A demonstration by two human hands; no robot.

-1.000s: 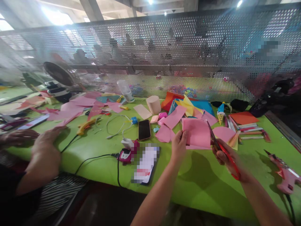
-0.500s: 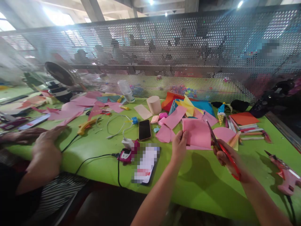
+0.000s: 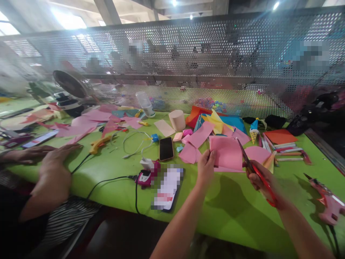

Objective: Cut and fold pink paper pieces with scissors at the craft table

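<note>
Several patches are blurred: a white card point(image 3: 167, 187) at the near edge of the green bench point(image 3: 231, 208), and spots behind the perforated metal screen point(image 3: 188, 61), through which figures are only dimly made out. The tip of the red scissors point(image 3: 256, 172) is hard to follow against the paper, and the handles are largely covered by the right hand point(image 3: 262, 183). Whether the blades are parted cannot be told.

A pink paper sheet point(image 3: 226, 153) is held just above the bench, at the middle right. Its left edge is pinched by the left hand point(image 3: 206, 166), thumb pressed against the fingers in a closed grip. The right hand's grip is wrapped tight around the scissor handles, and the blade is laid along the sheet's right edge.

Beneath and behind the sheet, more pink scraps point(image 3: 188, 153) and a heap of coloured paper point(image 3: 215, 120) are spread. A dark phone point(image 3: 166, 148) lies left of the scraps, with a white cable point(image 3: 134, 144) and a pink roll point(image 3: 177, 120) beyond. Markers point(image 3: 287, 149) are lined up to the right, and a pink glue gun point(image 3: 327, 201) lies at the far right edge. At the left, another person's hands point(image 3: 52, 169) are rested on the bench near a yellow glue gun point(image 3: 99, 144).
</note>
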